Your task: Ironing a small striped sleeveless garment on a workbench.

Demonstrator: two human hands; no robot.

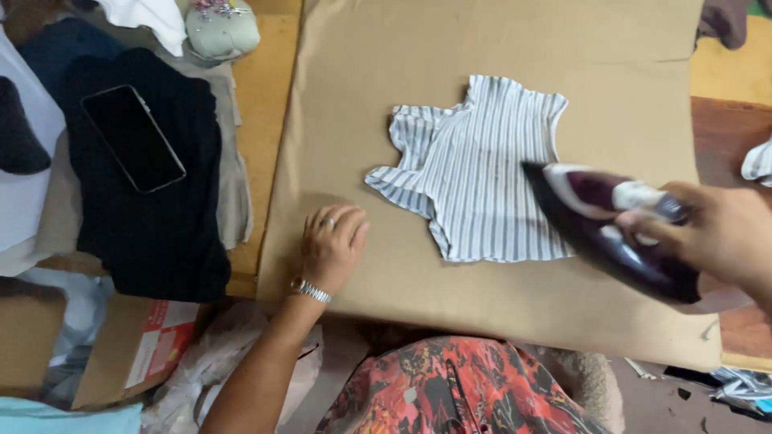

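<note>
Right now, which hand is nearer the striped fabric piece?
Right. The right hand holds the purple iron, whose tip overlaps the striped fabric piece at its right edge. The left hand lies flat on the brown paper, apart from the piece's lower left.

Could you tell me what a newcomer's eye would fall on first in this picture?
Probably the striped fabric piece, lying flat in the middle of the brown paper sheet. At its right edge the right hand holds a dark purple iron, tip over the cloth. The left hand rests flat on the paper to its left; a phone lies on dark cloth far left.
</note>
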